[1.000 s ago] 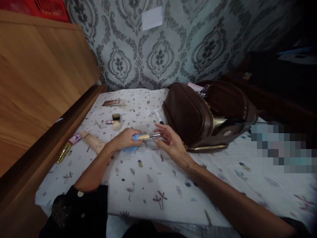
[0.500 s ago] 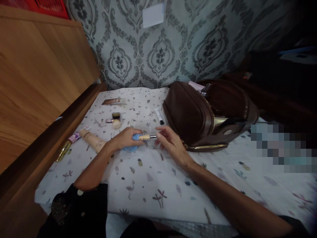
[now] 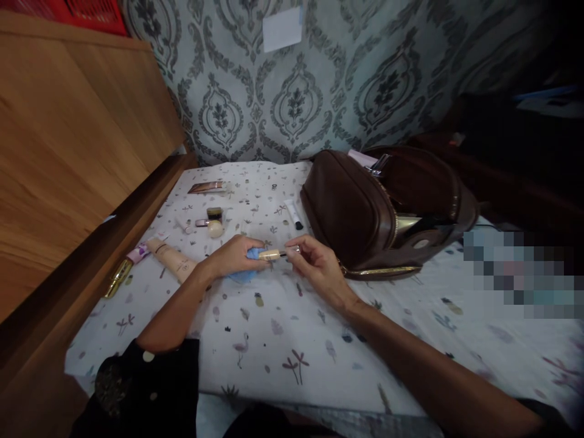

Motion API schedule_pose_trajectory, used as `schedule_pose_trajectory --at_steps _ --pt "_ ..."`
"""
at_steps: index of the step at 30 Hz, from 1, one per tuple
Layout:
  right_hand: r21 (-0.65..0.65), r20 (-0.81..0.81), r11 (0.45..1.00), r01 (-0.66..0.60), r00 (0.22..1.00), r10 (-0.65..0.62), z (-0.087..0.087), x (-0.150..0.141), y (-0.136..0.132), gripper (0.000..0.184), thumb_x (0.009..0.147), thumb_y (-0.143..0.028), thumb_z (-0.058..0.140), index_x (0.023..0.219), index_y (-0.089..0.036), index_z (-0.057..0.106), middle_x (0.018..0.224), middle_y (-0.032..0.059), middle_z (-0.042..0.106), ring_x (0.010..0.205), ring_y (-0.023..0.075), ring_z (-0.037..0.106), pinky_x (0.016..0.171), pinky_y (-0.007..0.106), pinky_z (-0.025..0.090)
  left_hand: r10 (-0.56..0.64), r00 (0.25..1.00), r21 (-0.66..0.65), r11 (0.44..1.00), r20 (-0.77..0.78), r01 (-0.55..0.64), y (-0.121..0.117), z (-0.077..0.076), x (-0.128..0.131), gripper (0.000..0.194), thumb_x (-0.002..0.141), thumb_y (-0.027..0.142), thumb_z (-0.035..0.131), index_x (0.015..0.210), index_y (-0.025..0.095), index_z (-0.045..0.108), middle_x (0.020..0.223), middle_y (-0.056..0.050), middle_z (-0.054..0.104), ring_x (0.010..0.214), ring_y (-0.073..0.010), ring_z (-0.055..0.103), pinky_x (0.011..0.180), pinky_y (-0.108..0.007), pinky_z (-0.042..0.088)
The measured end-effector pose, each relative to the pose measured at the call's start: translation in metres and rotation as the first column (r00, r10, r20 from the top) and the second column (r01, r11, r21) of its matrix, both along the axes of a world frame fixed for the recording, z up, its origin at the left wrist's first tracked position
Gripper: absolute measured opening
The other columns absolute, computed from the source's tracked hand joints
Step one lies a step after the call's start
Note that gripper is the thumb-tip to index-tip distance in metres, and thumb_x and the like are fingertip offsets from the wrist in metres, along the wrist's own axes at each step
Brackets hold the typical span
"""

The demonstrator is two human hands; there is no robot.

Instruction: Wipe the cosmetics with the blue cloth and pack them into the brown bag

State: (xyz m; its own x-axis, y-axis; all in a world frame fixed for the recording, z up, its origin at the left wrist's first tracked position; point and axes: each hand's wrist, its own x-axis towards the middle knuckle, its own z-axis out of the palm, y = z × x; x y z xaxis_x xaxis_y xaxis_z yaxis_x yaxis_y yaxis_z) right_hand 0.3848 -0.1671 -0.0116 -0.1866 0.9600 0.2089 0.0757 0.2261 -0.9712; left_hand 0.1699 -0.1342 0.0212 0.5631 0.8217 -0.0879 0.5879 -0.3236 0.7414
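My left hand [image 3: 232, 254] is closed around a small beige cosmetic tube [image 3: 270, 255] and a crumpled blue cloth [image 3: 244, 275]. The tube lies level, its dark narrow tip pointing right. Thumb and fingers of my right hand [image 3: 318, 264] pinch a clear, shiny cap [image 3: 292, 249] at that tip; whether it is fully off the tip I cannot tell. Behind my right hand lies a small white tube [image 3: 292, 213] with a black cap. A larger beige tube [image 3: 171, 258] rests beside my left forearm.
An open brown leather bag [image 3: 349, 204] with cosmetics inside stands at right. A round cream-coloured item [image 3: 214, 229], a flat bronze packet [image 3: 207, 187] and a gold-capped tube [image 3: 117, 278] lie on the patterned cloth [image 3: 278, 340]. A wooden cabinet [image 3: 82, 103] borders the left side.
My right fingers have closed on the clear cap at the tube's end, where they were looser before. The left hand with the tube has shifted very slightly right.
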Motion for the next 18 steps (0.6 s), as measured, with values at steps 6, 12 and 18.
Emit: schedule_pose_trajectory --at_steps 6,12,18 --pt "-0.089 -0.082 0.996 0.001 0.997 -0.008 -0.0034 -0.0006 0.0010 0.046 0.079 -0.064 0.065 0.080 -0.020 0.054 0.053 -0.0070 0.047 0.044 0.0081 0.039 0.043 0.023 0.029 0.008 0.999 0.103 0.995 -0.047 -0.003 -0.0016 -0.0021 0.0045 0.030 0.079 0.041 0.065 0.065 0.018 0.053 0.057 0.006 0.046 0.057 -0.0100 0.044 0.054 -0.023 0.029" --pt "-0.136 -0.159 0.991 -0.012 0.987 -0.010 -0.0046 -0.0032 0.0017 0.047 0.076 -0.065 0.070 0.077 -0.020 0.052 0.052 -0.0077 0.048 0.042 0.0071 0.040 0.040 0.022 0.029 0.000 0.999 0.084 0.996 -0.037 0.003 -0.0023 -0.0026 0.0059 0.031 0.079 0.042 0.065 0.065 0.018 0.053 0.058 0.006 0.044 0.058 -0.0101 0.044 0.055 -0.023 0.031" --pt "-0.144 -0.282 0.989 -0.047 0.959 0.005 -0.0019 -0.0048 0.0006 0.045 0.075 -0.060 0.073 0.085 -0.019 0.058 0.058 -0.0052 0.056 0.048 0.0084 0.048 0.046 0.022 0.036 0.000 1.000 0.026 1.000 0.010 0.000 -0.0013 -0.0023 0.0050 0.034 0.078 0.050 0.069 0.074 0.017 0.059 0.062 0.006 0.048 0.060 -0.0113 0.045 0.056 -0.024 0.033"
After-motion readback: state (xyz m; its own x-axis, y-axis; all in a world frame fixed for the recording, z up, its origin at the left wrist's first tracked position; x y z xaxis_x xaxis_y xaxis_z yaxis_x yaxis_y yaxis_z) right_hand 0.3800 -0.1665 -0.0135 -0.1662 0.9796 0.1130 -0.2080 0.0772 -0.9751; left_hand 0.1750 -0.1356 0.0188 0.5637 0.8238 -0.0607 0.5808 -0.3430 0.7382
